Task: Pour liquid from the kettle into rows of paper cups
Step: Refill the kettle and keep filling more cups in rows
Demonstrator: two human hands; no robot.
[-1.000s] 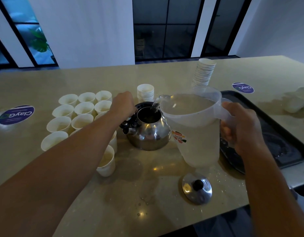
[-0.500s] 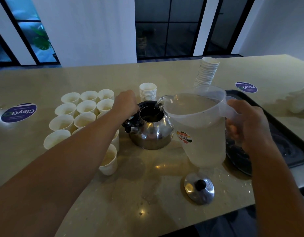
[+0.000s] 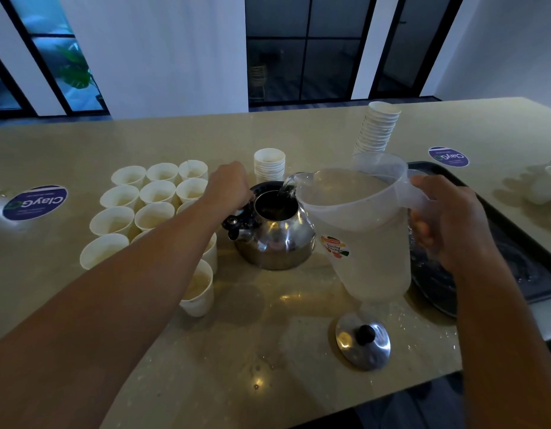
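on the beige countertop [image 3: 268, 382], centre, sits your steel kettle [image 3: 275, 239], lid off, mouth open. your left hand [image 3: 228, 188] is curled round the kettle's black handle at its far-left side, gripping it. your right hand [image 3: 450, 221] is wrapped round the handle of a translucent plastic pitcher [image 3: 361, 230], tilted left w/ its spout over the kettle mouth; a clear stream of water [image 3: 285, 188] runs from spout into the kettle. pitcher carries a small coloured sticker [image 3: 334, 246] on its near side.

left of the kettle stand rows of white paper cups [image 3: 150, 205], upright, packed close, partly hidden by your left forearm; nearest one [image 3: 198, 289] holds pale liquid. kettle lid [image 3: 363, 340], black knob up, lies near the front edge, just below the pitcher. short stack of cups [image 3: 269, 164] sits just behind the kettle, a taller stack [image 3: 378, 128] behind the pitcher. black tray [image 3: 515, 252] lies right of the pitcher, wet w/ droplets. round purple stickers on the counter far left [image 3: 35, 202] and far right [image 3: 448, 156].
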